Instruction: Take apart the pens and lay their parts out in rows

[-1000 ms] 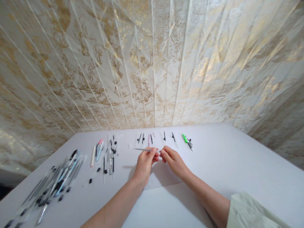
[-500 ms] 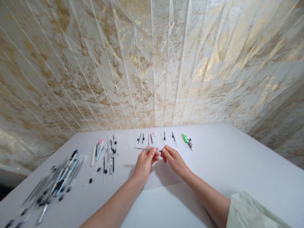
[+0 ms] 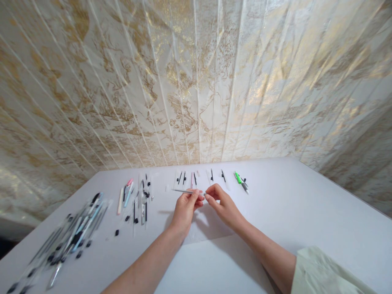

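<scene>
Both of my hands are raised over the middle of the white table. A slim grey rod, by its look a pen refill [image 3: 183, 191], lies nearly level and points left out of my left hand [image 3: 186, 206]. The thumb and fingers of that hand pinch it. At its right end, my right hand [image 3: 223, 206] closes thumb and index finger on the tip. The exact contact there is small and partly covered by the fingers. Behind the hands lie a pink pen part [image 3: 192, 179] and a black refill [image 3: 195, 179].
A loose heap of pens and refills [image 3: 76, 228] spreads over the left side. Clear barrels and black caps [image 3: 142, 202] lie nearer the middle. Along the back are small groups of parts [image 3: 212, 175] and a green and grey pen [image 3: 239, 178]. A patterned curtain [image 3: 183, 102] hangs behind.
My right hand's fingers have shifted slightly left and arched at the refill's right end. A dark bit that showed between the hands is no longer visible. My left hand has barely moved.
</scene>
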`<action>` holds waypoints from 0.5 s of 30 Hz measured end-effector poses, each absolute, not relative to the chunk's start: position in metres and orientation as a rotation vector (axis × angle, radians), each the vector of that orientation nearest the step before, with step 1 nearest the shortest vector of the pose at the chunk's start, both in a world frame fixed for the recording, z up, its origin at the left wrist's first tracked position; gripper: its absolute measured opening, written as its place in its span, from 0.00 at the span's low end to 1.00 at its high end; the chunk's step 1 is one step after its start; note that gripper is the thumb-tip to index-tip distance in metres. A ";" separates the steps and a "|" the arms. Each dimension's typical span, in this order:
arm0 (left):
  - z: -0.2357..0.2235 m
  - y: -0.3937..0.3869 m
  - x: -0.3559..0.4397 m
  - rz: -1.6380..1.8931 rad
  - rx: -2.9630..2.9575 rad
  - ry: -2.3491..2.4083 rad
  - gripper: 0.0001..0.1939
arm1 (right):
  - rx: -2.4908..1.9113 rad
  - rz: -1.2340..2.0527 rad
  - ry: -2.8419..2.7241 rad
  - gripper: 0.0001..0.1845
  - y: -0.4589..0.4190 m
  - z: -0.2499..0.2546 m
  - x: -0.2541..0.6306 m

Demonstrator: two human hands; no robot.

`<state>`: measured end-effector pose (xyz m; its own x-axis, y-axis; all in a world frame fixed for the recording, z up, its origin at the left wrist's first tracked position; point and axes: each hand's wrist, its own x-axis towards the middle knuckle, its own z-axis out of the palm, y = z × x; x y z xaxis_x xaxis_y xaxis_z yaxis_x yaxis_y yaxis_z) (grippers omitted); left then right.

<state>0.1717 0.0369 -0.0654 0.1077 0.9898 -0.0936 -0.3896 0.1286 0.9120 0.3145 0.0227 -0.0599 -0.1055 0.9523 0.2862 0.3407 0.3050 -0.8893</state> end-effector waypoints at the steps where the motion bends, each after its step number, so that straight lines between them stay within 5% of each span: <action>1: -0.065 0.037 0.172 1.224 0.878 0.900 0.19 | -1.223 0.865 -1.631 0.11 0.023 -0.060 0.315; 4: -0.066 0.037 0.172 1.213 0.895 0.902 0.20 | -1.267 0.919 -1.640 0.18 0.024 -0.061 0.315; 15: -0.067 0.037 0.171 1.236 0.869 0.902 0.19 | -1.188 0.824 -1.627 0.08 0.023 -0.061 0.314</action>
